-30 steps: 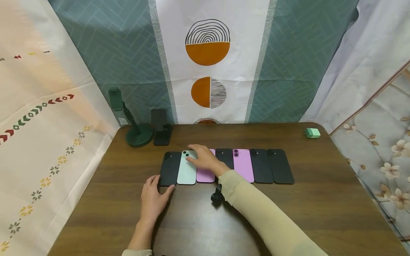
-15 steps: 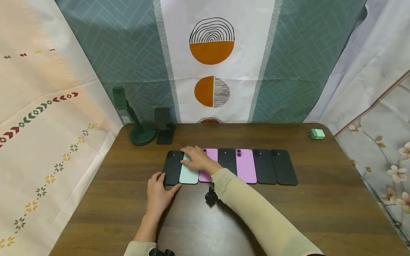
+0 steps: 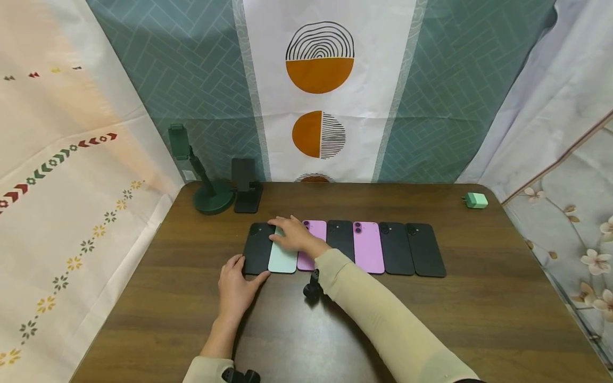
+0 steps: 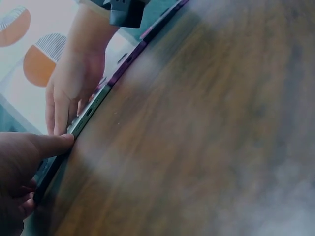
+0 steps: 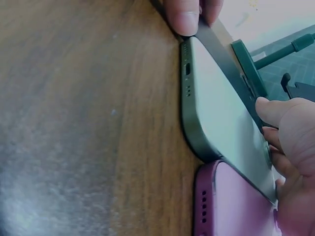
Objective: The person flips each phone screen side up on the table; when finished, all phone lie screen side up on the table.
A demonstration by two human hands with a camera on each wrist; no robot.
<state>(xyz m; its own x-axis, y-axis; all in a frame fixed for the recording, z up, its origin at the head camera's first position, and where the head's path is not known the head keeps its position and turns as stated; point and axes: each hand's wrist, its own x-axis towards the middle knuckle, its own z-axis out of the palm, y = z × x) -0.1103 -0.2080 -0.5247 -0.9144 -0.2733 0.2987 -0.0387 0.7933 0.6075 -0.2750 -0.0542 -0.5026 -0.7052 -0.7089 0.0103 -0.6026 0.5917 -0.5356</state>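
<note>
Mint-green phone (image 3: pixel 282 262) lying just below mid-frame, between a black phone (image 3: pixel 258 247) and a pink phone (image 3: pixel 305 262). Right hand (image 3: pixel 293 235) is draped over its top end, fingers loose. Left hand (image 3: pixel 235 287), lower left, is spread wide, thumb at the mint one's bottom corner, fingers by the black one's side.

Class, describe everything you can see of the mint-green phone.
The mint-green phone lies flat on the table, back up, its smooth pale back framed by a darker green, metallic-looking edge. Its bottom edge, nearest the person, has a port slot and small holes. It lies in the row between a black phone and a pink one. The left hand's thumb touches its bottom corner; the right hand covers much of its far end, contact unclear.
</note>
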